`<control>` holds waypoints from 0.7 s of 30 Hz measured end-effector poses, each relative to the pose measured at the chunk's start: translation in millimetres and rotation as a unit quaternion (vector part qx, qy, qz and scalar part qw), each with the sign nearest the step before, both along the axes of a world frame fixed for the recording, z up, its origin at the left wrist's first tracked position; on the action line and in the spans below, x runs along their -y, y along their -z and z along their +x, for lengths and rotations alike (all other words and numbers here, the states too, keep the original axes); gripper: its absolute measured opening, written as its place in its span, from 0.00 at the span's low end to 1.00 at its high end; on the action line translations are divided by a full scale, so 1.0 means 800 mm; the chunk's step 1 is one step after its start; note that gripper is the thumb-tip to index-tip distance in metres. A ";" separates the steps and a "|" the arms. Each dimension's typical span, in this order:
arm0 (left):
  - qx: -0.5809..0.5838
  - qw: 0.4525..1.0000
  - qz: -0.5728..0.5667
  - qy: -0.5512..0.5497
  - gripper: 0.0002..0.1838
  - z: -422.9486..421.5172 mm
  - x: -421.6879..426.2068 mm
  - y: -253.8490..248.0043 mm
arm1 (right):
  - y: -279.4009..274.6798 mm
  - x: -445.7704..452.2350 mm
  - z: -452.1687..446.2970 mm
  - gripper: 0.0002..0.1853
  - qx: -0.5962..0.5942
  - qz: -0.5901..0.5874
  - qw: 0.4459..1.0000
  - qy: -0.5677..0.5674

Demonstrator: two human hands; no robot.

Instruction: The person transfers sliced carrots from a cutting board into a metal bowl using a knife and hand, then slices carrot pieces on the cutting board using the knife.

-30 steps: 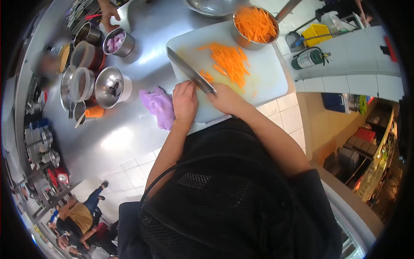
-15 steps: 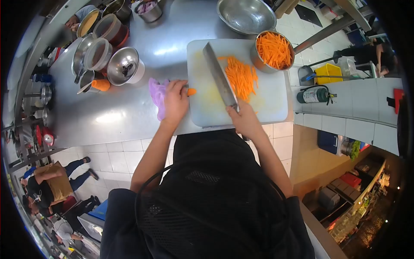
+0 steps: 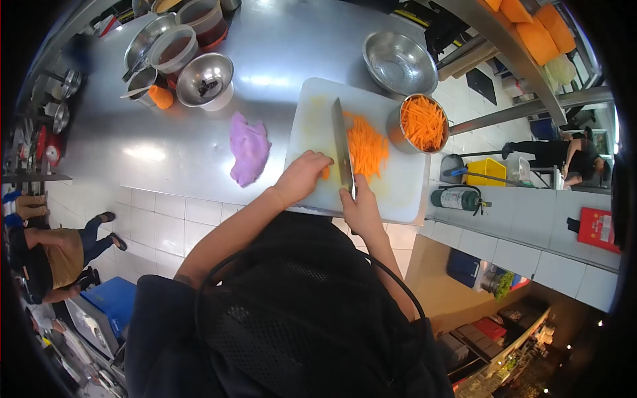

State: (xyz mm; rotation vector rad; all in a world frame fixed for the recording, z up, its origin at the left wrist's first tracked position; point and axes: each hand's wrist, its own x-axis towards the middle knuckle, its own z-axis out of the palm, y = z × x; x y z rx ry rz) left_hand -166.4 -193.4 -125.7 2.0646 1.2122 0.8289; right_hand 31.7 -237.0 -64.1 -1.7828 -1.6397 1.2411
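Note:
In the head view my right hand grips the handle of a kitchen knife. Its broad blade points away from me over a white cutting board. Left of the blade, my left hand rests on the board with its fingers bent around a small carrot piece, mostly covered by them. A heap of carrot strips lies just right of the knife. Beyond the board's right edge stands a metal pot full of more strips. A crumpled purple cloth lies left of the board.
An empty metal bowl sits behind the board. On the left stand a bowl with dark bits, plastic tubs and a peeled carrot. Large orange chunks sit on a shelf at upper right. Other people are farther off.
My left hand has moved right, from beside the purple cloth onto the board, bringing the carrot piece close to the blade. The knife stands more upright in view. The camera view has shifted.

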 end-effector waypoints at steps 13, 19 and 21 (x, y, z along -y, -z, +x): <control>-0.167 0.985 0.028 -0.012 0.07 0.020 -0.010 0.036 | 0.018 -0.002 -0.029 0.25 0.053 -0.060 0.996 -0.048; -0.191 0.980 0.053 -0.031 0.06 0.023 -0.011 0.027 | -0.023 -0.009 -0.051 0.19 0.016 -0.061 0.997 -0.049; -0.174 0.983 0.045 -0.037 0.05 0.019 -0.005 0.011 | 0.067 0.013 -0.021 0.21 0.065 0.072 0.995 -0.032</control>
